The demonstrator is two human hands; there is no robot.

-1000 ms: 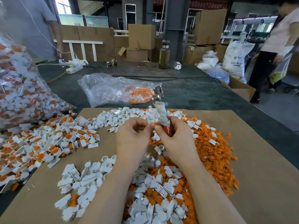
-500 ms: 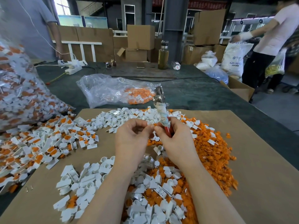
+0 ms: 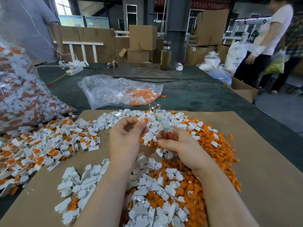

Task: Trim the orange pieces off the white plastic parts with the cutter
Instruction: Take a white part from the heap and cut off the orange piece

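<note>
My left hand (image 3: 125, 138) pinches a small white plastic part with an orange piece (image 3: 144, 120) between thumb and fingers, raised above the cardboard sheet (image 3: 262, 169). My right hand (image 3: 178, 145) grips the cutter (image 3: 161, 122), whose tape-wrapped red handles stand up from the fist with the metal jaws (image 3: 154, 107) pointing away from me. The part sits a little left of the cutter handles, apart from the jaws. Untrimmed white-and-orange parts (image 3: 41, 145) lie heaped to the left, trimmed white parts (image 3: 78, 184) lie in front of me, and cut orange pieces (image 3: 218, 154) pile to the right.
A big clear bag of untrimmed parts (image 3: 18, 89) leans at the far left. A flatter bag with orange pieces (image 3: 121, 92) lies behind the cardboard. A bottle (image 3: 166, 56), sunglasses and a power strip (image 3: 74, 69) sit further back. People stand at both sides, with boxes behind.
My hands have drawn apart: the left lifted up and leftward with the part, the right dropped lower and rightward with the cutter. The person at right walked further right.
</note>
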